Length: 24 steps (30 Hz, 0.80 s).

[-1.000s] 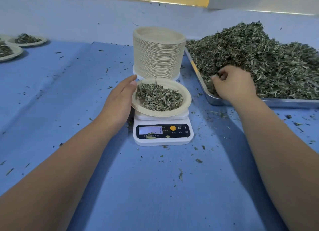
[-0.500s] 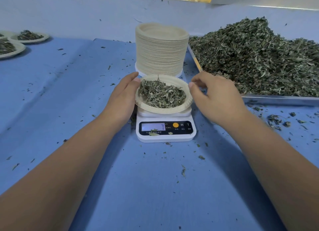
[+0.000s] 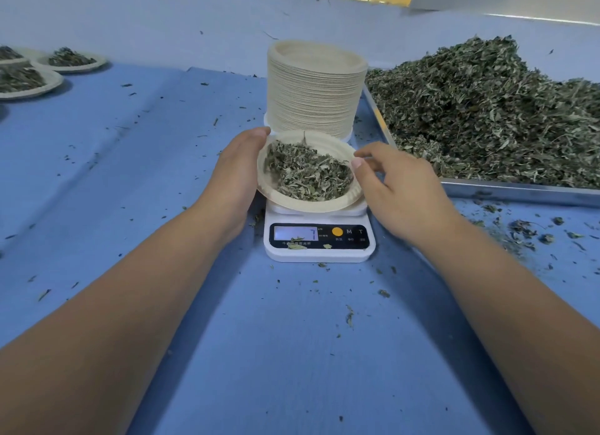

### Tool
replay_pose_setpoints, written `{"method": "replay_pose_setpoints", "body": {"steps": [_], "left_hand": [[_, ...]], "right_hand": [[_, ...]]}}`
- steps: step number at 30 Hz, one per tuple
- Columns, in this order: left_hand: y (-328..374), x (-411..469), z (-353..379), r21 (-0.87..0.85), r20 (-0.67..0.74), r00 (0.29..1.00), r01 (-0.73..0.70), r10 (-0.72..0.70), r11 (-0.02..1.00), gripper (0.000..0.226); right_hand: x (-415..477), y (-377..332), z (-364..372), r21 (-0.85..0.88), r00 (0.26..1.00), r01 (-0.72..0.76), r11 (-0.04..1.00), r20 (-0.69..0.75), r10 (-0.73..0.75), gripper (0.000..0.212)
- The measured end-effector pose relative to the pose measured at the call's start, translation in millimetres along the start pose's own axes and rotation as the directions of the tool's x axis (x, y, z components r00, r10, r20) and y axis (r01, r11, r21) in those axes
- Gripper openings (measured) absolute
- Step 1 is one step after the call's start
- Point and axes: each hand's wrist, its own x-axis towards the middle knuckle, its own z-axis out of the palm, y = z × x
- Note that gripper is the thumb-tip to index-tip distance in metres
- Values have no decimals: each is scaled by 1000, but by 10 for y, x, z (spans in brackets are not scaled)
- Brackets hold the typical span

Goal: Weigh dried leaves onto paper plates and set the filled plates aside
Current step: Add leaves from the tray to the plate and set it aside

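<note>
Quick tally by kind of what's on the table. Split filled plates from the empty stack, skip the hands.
scale: 1
filled plates: 4 (that one on the scale, three far left)
stack of empty plates: 1
tray of dried leaves: 1
total: 7

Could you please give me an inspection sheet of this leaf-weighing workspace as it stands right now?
Surface: blue cloth, creased at left.
Job's things: leaf-filled paper plate on the white kitchen scale; stack of empty paper plates behind it; metal tray holding a heap of dried leaves at right; filled plates far left.
Clutter: leaf crumbs scattered on the cloth, thickest right of the scale; some on the scale's panel.
Grippers: left hand, fingers straight, lies against the plate's left rim; right hand at its right rim, thumb at the edge, grip unclear.
Cables: nothing seen.
Surroundings: pale wall behind.
</note>
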Motion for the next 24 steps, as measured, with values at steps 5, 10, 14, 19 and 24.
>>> {"method": "replay_pose_setpoints", "body": {"steps": [5,10,14,19,24], "left_hand": [[180,-14,-64,-315,-140,974,126,-177,941,18],[379,-13,-488,-399,-255,937,122,-237,909,28],[454,-127,-1079,-398,-379,885,107,-270,911,34],[589,-414,-1962,-365,-547,797,46,-255,930,35],[596,-663,-2749,-265,-714,662,46,-228,963,20]], "right_hand": [[-42,-306,64,-40,995,96,995,0,-97,33],[36,-751,204,138,991,111,984,66,-120,38],[130,-1239,511,219,957,202,955,165,-241,44],[183,-1955,1014,243,888,306,920,275,-368,54],[85,-2676,1654,255,851,365,895,298,-432,57]]}}
